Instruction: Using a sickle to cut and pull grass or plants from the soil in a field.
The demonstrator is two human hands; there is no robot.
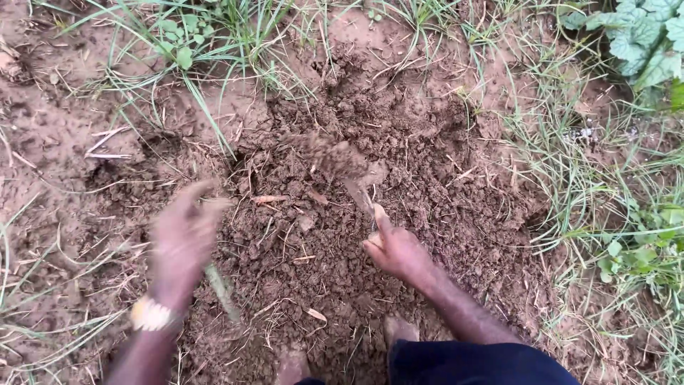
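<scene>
While the right hand (pixel 396 249) clenches a blade (pixel 360 191) in loose soil (pixel 427 164), the blurred, open left hand (pixel 182 239) risks a cut.

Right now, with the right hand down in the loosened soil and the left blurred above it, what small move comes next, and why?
Probably bring the left hand down onto the clods beside the right hand. The right grips a tool dug into the loose soil, while the left is blurred mid-air, apparently empty, with lumpy earth between them.

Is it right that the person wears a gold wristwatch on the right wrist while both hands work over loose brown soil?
Not quite: the head view shows the gold wristwatch on the left wrist, below the blurred left hand. The right hand is bare, over the loose brown soil.
</scene>
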